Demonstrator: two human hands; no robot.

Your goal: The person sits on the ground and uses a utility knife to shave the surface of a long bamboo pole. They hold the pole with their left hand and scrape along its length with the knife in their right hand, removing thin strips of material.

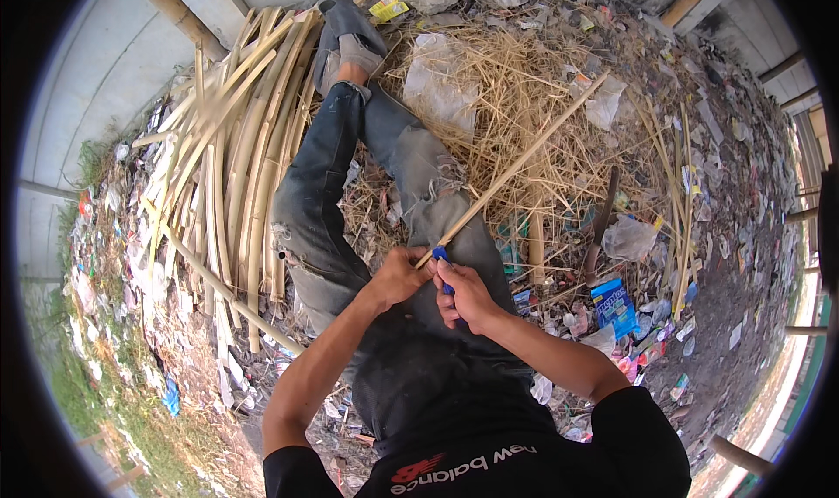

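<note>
So you've got your legs (319,183) stretched out in the middle, the heap of bamboo strips (253,166) on your left and a wall (105,87) beyond it. Ahead and to the right is the pile of shavings (516,127), plastic sheet (435,79) lying on it. Your left hand (399,277) is just left of your right hand (468,297), and the long strip (524,163) runs from there forward and right. Packet (615,309) lies off to your right, loose strips (686,210) farther right
</note>
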